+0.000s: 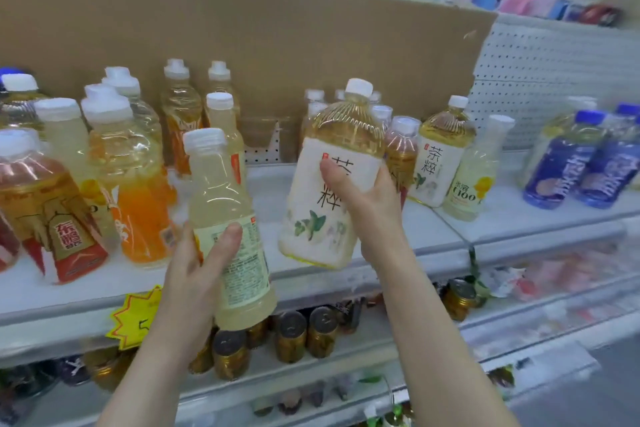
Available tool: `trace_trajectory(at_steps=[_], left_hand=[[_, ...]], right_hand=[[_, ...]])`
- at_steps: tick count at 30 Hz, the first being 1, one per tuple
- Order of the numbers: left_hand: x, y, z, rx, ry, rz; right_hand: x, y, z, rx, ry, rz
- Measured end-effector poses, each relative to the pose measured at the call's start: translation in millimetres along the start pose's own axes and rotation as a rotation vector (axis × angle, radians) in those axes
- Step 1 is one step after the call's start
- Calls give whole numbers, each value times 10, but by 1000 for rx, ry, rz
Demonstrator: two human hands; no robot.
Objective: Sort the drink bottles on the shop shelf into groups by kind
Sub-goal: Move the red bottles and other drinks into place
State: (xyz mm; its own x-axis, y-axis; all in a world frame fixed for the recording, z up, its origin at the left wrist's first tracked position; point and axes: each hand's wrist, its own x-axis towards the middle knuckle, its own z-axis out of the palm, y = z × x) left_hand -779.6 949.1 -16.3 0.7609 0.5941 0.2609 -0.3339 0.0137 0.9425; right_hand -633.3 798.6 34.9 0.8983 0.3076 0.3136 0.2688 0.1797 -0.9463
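My left hand (pixel 194 274) grips a pale cloudy lemon drink bottle (pixel 225 204) with a white cap, held upright in front of the white shelf (pixel 433 236). My right hand (pixel 367 204) holds a golden tea bottle with a white label (pixel 322 218), tilted slightly, just above the shelf's front edge. On the shelf's left stand orange and yellow drink bottles (pixel 138 191) and a red-labelled energy drink (pixel 52 215). To the right stand another white-label tea bottle (pixel 440 156), a pale lemon bottle (pixel 474 177) and blue-labelled bottles (pixel 561 163).
A brown cardboard sheet (pixel 311 45) backs the shelf, with white pegboard (pixel 554 80) to its right. Gold-lidded jars (pixel 291 336) fill the shelf below. A yellow starburst price tag (pixel 135 315) hangs on the front rail. Bare shelf shows between the two held bottles.
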Motion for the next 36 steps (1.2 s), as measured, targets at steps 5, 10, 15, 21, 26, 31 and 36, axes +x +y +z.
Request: trace_trajectory(at_steps=[5, 10, 15, 21, 26, 31, 36], left_hand=[[-152, -125, 532, -16, -96, -46], [-358, -319, 1207, -23, -187, -98], [-594, -561, 2174, -51, -255, -163], [-898, -909, 3542, -88, -332, -217], [-1072, -1185, 4505, -46, -388, -237], [-1002, -1427, 5259, 24, -469, -228], [-790, -1684, 6047, 47, -515, -240]], right_hand=[[-410, -62, -770, 16, 108, 41], [-722, 109, -1652, -20, 265, 114], [-861, 144, -2718, -79, 349, 150], [-945, 99, -4021, -173, 398, 165], [-878, 106, -4913, -174, 452, 194], [-648, 223, -5603, -169, 532, 201], [-252, 366, -6265, -195, 582, 182]])
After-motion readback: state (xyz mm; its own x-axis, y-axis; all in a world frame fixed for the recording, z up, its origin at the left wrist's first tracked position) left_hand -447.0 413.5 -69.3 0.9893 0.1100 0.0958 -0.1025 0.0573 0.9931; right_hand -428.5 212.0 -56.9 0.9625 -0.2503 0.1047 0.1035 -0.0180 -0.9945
